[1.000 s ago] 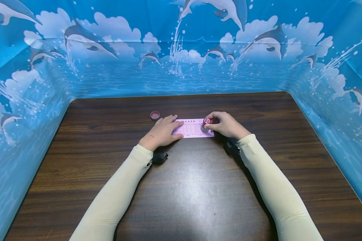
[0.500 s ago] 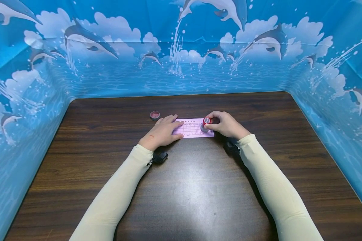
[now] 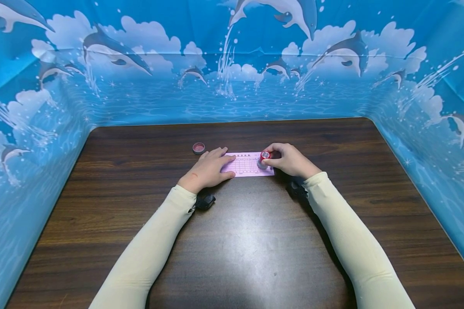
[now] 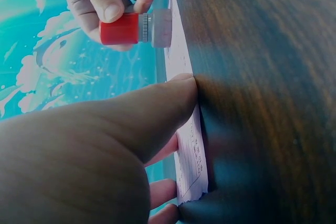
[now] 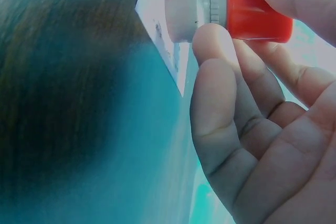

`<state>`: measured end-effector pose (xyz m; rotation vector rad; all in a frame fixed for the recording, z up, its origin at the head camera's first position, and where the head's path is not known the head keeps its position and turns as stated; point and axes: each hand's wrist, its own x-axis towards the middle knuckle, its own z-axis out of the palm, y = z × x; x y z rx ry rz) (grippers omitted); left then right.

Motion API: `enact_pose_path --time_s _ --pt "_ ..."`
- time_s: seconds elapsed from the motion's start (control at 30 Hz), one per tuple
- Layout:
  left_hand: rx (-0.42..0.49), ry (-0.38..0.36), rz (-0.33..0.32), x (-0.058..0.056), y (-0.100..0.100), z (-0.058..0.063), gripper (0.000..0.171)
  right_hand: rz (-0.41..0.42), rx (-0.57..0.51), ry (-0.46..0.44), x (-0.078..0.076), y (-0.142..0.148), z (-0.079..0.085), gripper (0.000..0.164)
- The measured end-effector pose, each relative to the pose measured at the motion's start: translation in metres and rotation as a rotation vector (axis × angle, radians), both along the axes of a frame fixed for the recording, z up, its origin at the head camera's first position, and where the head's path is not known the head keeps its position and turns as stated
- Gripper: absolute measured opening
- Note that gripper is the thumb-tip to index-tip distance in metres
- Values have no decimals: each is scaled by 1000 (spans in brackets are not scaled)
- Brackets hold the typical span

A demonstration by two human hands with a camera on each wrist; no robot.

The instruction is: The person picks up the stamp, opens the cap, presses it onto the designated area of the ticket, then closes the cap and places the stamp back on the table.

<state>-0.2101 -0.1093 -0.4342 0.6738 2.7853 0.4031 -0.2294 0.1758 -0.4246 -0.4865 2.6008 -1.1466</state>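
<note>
A pink printed slip with a table grid (image 3: 247, 165) lies flat on the dark wood table (image 3: 232, 240). My left hand (image 3: 209, 167) rests on its left end, fingers spread and thumb on the near edge. In the left wrist view the thumb (image 4: 178, 98) presses the paper. My right hand (image 3: 291, 161) pinches the red handle of a round stamp (image 3: 265, 155) between thumb and fingers. The stamp stands upright on the slip's right part; its clear base (image 5: 182, 10) meets the paper in the right wrist view. What lies under the base is hidden.
A small round cap (image 3: 198, 148), reddish inside, lies on the table just beyond my left fingers. A blue dolphin-print cloth (image 3: 232, 94) surrounds the table's back and sides. Black wrist cameras (image 3: 206, 201) sit under both wrists.
</note>
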Motion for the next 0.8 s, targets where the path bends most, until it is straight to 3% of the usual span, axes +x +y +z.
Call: enact_pose_path --time_s 0.37,0.8 --pt "-13 -2 3 -1 0 -2 66 14 34 97 2 1 7 25" --pt "9 0 -3 -2 0 -1 65 -176 -158 159 4 5 16 32"
